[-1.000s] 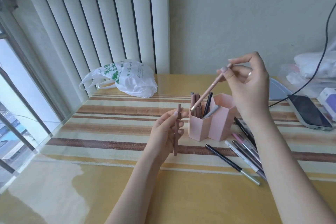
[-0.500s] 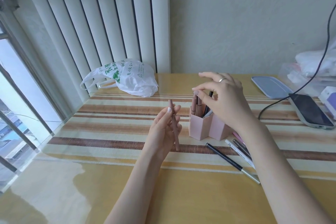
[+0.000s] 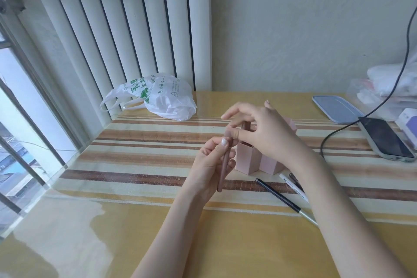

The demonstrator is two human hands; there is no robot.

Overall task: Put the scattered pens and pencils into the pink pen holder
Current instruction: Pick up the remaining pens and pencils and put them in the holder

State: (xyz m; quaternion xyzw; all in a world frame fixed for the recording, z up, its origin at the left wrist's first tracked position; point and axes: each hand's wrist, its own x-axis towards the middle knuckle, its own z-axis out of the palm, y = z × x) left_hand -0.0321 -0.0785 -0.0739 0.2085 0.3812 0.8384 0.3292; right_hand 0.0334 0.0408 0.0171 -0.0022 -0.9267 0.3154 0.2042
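Pencil [image 3: 223, 166], brown and near upright, sat pinched in the left hand [image 3: 211, 165], whose fingers [image 3: 222, 145] were closed round its upper half. The right hand [image 3: 259, 130] reached across, thumb and forefinger closing on the pencil's top, other fingers spread. Just behind stood the pink pen holder [image 3: 252, 161], mostly hidden by that hand, brown sticks inside. A black pen [image 3: 277, 195] and a white pen [image 3: 293, 187] lay near it on the striped mat [image 3: 140, 153] under the glossy yellow worktop [image 3: 225, 244]. Farther off: a plastic bag [image 3: 162, 97], phone [image 3: 385, 139], grey lid [image 3: 336, 108], vertical blinds [image 3: 126, 25], window [image 3: 20, 119].
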